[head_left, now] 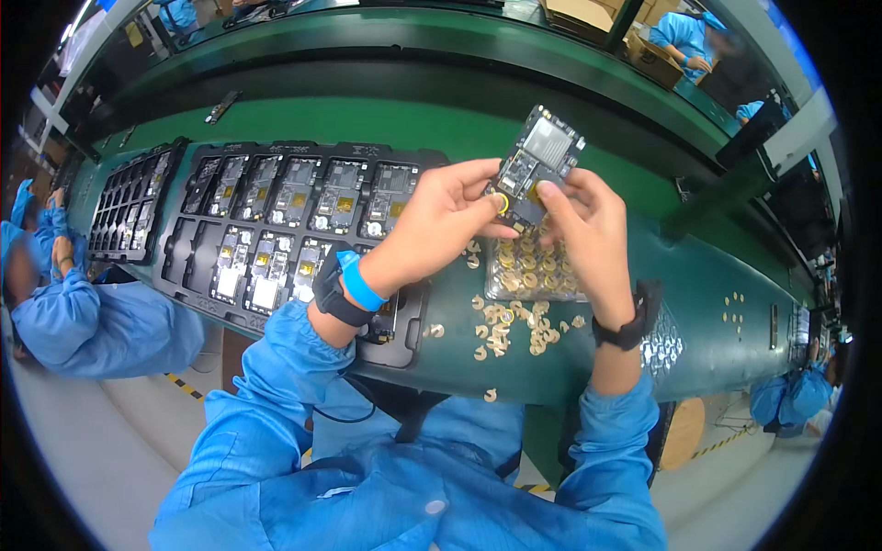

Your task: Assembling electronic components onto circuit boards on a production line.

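Above the green work surface I hold a dark circuit board (548, 147) tilted up, with a silver shield plate on its upper part. My left hand (446, 220) is closed on its lower left edge, the thumb pressing by a small round yellow-rimmed piece (502, 204) on the board. My right hand (593, 230) grips the lower right edge between thumb and fingers. Under the hands sits a clear plastic tray (537, 292) of small gold round pieces, partly hidden by the fingers. Loose gold round pieces (496, 342) lie scattered in front of it.
On the left a black compartment tray (197, 250) holds several circuit boards; a second black tray (138, 197) stands beyond it. Bubble wrap (663, 347) lies to the right, with a few more round pieces (733, 308) farther off. Co-workers in blue sit around the line.
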Demonstrator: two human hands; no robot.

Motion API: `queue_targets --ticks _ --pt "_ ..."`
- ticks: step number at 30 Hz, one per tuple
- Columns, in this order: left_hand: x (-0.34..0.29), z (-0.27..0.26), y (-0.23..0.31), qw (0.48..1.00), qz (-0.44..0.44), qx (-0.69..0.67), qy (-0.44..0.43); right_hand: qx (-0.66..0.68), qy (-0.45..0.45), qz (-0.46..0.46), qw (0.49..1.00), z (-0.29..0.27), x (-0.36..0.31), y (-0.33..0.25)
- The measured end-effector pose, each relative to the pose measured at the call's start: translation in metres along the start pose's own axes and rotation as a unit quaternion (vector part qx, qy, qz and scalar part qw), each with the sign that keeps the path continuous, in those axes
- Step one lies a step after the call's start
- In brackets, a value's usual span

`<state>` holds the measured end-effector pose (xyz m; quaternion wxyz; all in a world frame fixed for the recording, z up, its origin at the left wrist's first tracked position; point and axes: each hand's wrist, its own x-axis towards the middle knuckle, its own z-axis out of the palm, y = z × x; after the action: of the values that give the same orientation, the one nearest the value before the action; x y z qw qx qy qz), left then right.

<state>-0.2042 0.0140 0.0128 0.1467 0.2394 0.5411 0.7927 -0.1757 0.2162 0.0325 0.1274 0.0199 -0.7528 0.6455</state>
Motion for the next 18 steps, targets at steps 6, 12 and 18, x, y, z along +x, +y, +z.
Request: queue_targets --ticks 6,12,18 --pt "-0.01 -0.023 0.023 0.992 -0.06 0.108 0.036 0.043 -0.051 0.044 0.997 -0.012 0.05 0.007" --pt "-0.068 -0.074 0.064 0.891 0.009 0.434 0.135 -0.098 0.005 0.154 0.983 -0.095 0.175 0.108" --pt "-0.116 -0.09 0.037 0.84 -0.024 0.521 0.15 -0.503 0.116 0.002 0.856 -0.153 0.183 0.17"
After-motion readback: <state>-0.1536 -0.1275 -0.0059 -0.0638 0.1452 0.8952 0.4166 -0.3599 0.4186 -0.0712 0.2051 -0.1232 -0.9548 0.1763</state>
